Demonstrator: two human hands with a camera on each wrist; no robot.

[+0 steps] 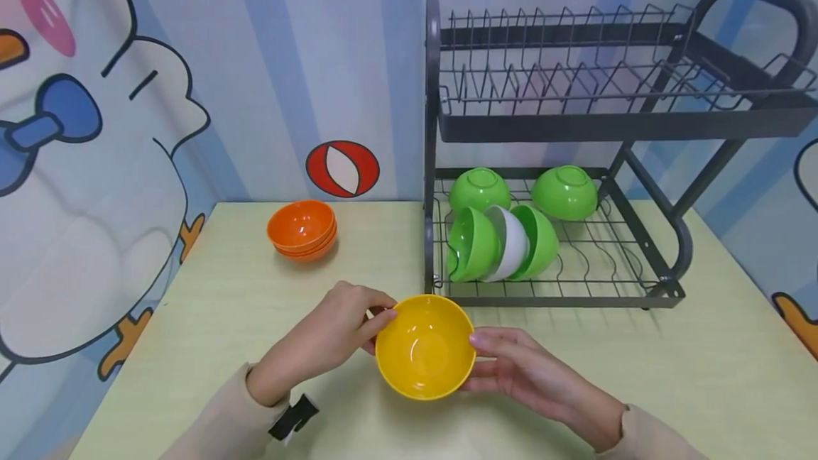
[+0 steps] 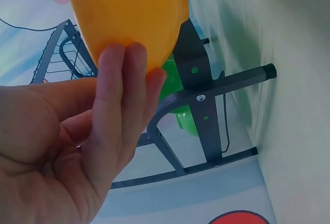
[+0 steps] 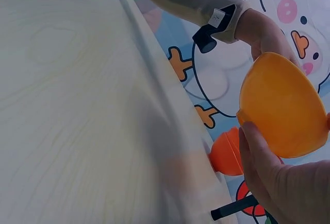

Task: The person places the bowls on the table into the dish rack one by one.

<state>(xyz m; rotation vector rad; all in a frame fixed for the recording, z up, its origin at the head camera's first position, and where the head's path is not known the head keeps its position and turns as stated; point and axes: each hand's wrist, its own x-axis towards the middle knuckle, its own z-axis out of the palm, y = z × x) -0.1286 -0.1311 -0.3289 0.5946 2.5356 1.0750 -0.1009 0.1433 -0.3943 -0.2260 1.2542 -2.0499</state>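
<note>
Both hands hold a yellow bowl (image 1: 427,353) raised above the table, its open side toward the head camera. On its left rim, the left hand (image 1: 348,321) pinches it, thumb at the edge. The right hand (image 1: 520,368) grips the opposite side, thumb on the rim and fingers spread behind. In the left wrist view, fingertips of the left hand (image 2: 113,116) press the outer wall of the yellow bowl (image 2: 129,18). The right wrist view has the right hand (image 3: 268,172) against the outside of the bowl (image 3: 283,105). The bowl's inside shows nothing in it.
Stacked orange bowls (image 1: 302,229) stand at the back left of the table (image 1: 243,318). A dark two-tier dish rack (image 1: 556,302) is at the right; its lower tier holds several green bowls (image 1: 569,194) and a white bowl (image 1: 508,243). Behind is a cartoon-printed wall (image 1: 275,55).
</note>
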